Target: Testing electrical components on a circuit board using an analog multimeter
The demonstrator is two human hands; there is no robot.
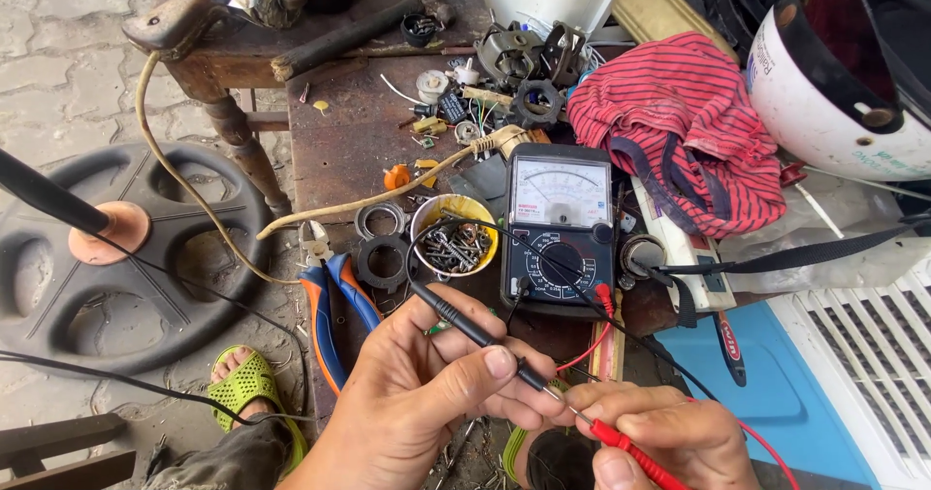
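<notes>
Our left hand [427,383] pinches the black probe [475,330], thumb on top, fingers curled under. Our right hand [659,437] grips the red probe [630,451], closed tight around it. The two metal tips touch between our hands, low in front of the black meter [560,226]. Beside the meter sits a yellow bowl [482,213] full of screws [453,248]. Blue pliers [335,306] lie left of our hands

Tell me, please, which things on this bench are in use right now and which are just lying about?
In use:
left hand holding black probe
right hand holding red probe
analog multimeter

Lying about:
blue-handled pliers
yellow bowl of screws
red striped cloth
white helmet
</notes>
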